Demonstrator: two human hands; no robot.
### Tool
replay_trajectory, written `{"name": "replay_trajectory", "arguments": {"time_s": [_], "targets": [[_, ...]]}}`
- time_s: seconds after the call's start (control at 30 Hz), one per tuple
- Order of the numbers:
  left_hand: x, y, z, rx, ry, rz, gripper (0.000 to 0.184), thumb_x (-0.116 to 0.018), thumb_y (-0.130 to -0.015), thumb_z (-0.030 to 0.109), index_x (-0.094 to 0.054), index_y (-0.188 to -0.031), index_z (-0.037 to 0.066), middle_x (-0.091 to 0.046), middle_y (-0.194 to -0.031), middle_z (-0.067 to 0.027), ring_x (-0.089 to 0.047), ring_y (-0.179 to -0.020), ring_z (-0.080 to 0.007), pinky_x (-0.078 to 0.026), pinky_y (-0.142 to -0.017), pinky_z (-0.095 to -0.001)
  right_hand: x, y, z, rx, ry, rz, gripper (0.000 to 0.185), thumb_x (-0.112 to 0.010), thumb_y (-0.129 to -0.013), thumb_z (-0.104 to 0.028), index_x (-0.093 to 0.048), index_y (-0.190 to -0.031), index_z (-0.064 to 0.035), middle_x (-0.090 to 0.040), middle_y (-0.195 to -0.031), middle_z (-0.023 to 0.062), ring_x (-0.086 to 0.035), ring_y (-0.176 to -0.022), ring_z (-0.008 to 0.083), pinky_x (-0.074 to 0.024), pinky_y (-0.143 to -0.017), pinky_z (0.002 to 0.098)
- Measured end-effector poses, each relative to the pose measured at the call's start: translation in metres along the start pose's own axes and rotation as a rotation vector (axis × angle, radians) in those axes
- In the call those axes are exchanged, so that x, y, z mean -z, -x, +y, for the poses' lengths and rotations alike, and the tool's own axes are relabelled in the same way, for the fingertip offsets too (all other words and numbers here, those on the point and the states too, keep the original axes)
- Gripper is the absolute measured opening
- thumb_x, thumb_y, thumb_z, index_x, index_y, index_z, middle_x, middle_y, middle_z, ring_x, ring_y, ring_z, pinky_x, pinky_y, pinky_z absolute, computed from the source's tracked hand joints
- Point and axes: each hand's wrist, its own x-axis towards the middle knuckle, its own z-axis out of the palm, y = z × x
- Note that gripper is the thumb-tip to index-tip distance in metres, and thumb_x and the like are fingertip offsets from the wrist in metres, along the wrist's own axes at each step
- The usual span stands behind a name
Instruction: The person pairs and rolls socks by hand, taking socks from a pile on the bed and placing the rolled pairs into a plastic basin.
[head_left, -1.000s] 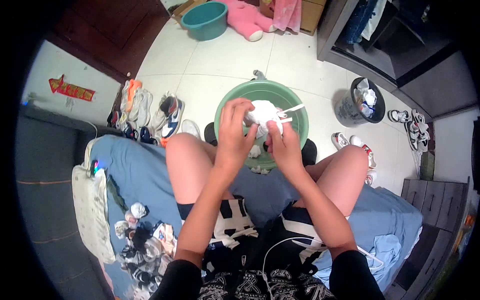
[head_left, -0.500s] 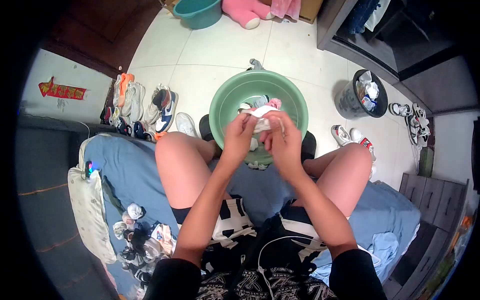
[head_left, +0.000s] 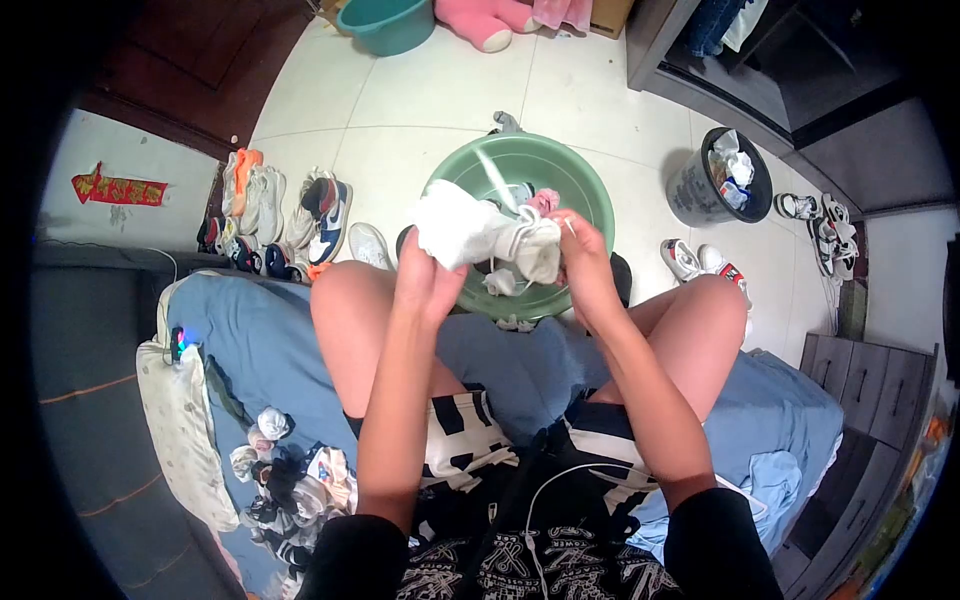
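Observation:
Above a green basin I stretch a white sock between my hands. My left hand grips its broad end. At the other side my right hand pinches the greyer, bunched end; part of its fingers is hidden behind the fabric. A thin white strip sticks up blurred from the middle. Inside the basin lie a pink sock and a small white bundle. A grey sock hangs over the far rim.
A pile of socks lies on the blue bedding to my left. Shoes line the left wall. A bin with rubbish and sneakers stand on the right. A teal basin is farther off.
My hands have moved apart, and the sock that was bunched between them is now spread out. My left hand has shifted left and turned palm up.

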Motion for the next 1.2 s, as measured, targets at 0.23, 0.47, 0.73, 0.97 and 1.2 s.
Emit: {"name": "replay_trajectory", "arguments": {"time_s": [0.23, 0.47, 0.73, 0.97, 1.2], "targets": [[0.003, 0.004, -0.006, 0.083, -0.049, -0.176, 0.034, -0.044, -0.1, 0.03, -0.052, -0.121, 0.005, -0.059, -0.117, -0.0085, -0.059, -0.107, -0.0194, -0.048, -0.095, -0.0349, -0.006, 0.006, -0.017, 0.205, 0.037, -0.026, 0.019, -0.053, -0.098, -0.025, -0.054, -0.102, -0.0057, -0.056, -0.09, 0.0029, -0.059, -0.082, 0.0118, -0.0502, -0.068, 0.026], [0.001, 0.012, -0.003, 0.041, 0.184, -0.22, 0.033, -0.045, -0.099, 0.032, -0.053, -0.122, 0.01, -0.061, -0.112, -0.0059, -0.058, -0.107, -0.0214, -0.047, -0.096, -0.0376, 0.009, 0.009, -0.034, 0.052, -0.187, -0.169, 0.059, -0.064, -0.083, 0.001, -0.039, -0.136, -0.0098, -0.053, -0.123, 0.0131, -0.056, -0.109, 0.0189, -0.0458, -0.093, 0.0326], [0.023, -0.008, 0.02, -0.104, 0.317, -0.175, 0.028, -0.049, -0.098, 0.039, -0.058, -0.111, 0.016, -0.062, -0.105, -0.0008, -0.06, -0.098, -0.0162, -0.049, -0.088, -0.0345, 0.037, -0.004, -0.032, 0.08, -0.586, -0.052, 0.035, -0.056, -0.089, -0.005, -0.05, -0.124, -0.0002, -0.059, -0.114, 0.0126, -0.058, -0.109, 0.0217, -0.0453, -0.097, 0.0368], [0.007, -0.007, 0.011, -0.163, 0.142, -0.088, 0.041, -0.042, -0.099, 0.048, -0.054, -0.116, 0.012, -0.059, -0.105, -0.0012, -0.056, -0.098, -0.0141, -0.047, -0.088, -0.0323, 0.035, -0.003, -0.028, -0.029, -0.783, -0.026, 0.03, -0.055, -0.089, -0.005, -0.053, -0.119, -0.0025, -0.059, -0.116, 0.0127, -0.059, -0.106, 0.0217, -0.0482, -0.095, 0.037], [-0.016, 0.005, -0.014, -0.242, -0.377, -0.075, 0.04, -0.06, -0.092, 0.014, -0.046, -0.127, 0.0, -0.058, -0.118, -0.0116, -0.057, -0.109, -0.0191, -0.046, -0.096, -0.0332, 0.021, 0.009, -0.041, 0.114, -0.297, -0.238, 0.03, -0.056, -0.091, -0.014, -0.053, -0.12, -0.006, -0.06, -0.111, 0.0123, -0.059, -0.099, 0.0189, -0.0494, -0.086, 0.0311]]}}
